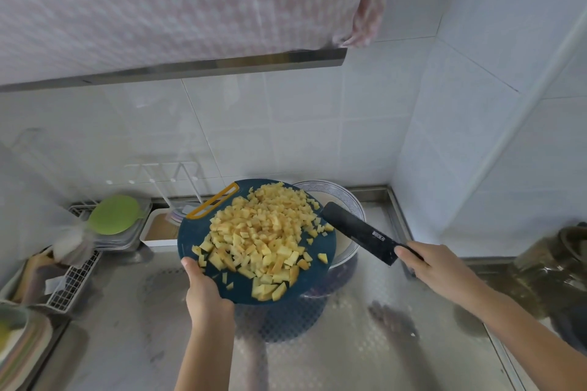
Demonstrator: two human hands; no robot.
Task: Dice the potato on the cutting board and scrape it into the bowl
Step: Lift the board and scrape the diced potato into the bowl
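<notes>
A round dark-blue cutting board (190, 233) with an orange handle slot is lifted off the counter and tilted toward the far right. Diced yellow potato (263, 236) covers most of it. My left hand (203, 289) grips the board's near edge, thumb on top. My right hand (435, 273) holds the handle of a black cleaver (359, 230), whose blade lies at the board's right edge above the bowl. The pale bowl (344, 197) with a patterned rim stands behind and under the board, mostly hidden by it.
A steel counter (349, 359) runs below. On the left stand a wire dish rack (74, 282), a green lid (114, 214) on stacked trays and a white tray (158, 240). A glass jar (552, 267) stands at the right. Tiled walls close the back and right.
</notes>
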